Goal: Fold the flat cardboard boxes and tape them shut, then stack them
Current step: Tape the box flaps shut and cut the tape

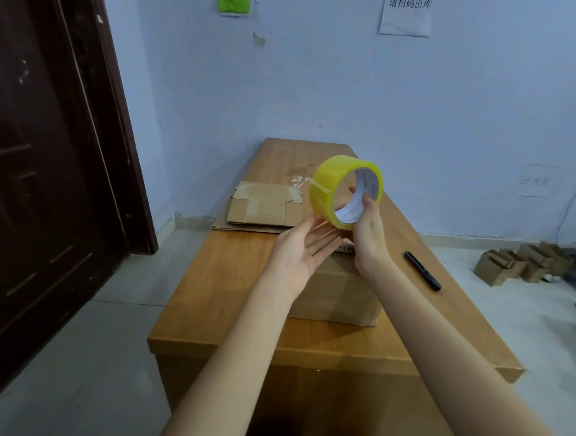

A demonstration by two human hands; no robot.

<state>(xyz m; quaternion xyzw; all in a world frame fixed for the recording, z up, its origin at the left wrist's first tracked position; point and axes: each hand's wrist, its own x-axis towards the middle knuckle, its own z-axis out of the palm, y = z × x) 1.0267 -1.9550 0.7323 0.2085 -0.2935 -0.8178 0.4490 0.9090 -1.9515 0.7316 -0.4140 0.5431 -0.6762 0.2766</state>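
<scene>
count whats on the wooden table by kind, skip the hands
tape roll: 1, held above the table
folded cardboard box: 1
flat cardboard pile: 1, sheets inside too unclear to count
black pen: 1
total: 4

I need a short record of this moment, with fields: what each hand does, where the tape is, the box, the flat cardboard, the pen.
right hand: grips the tape roll, fingers through its core
left hand: open, palm up, fingers at the underside of the roll
tape roll: yellow, held in the air above the box
box: folded, on the table, partly hidden by the hands; no tape visible on it
flat cardboard: stacked on the table's far left edge
pen: black, lies on the table right of the box
</scene>
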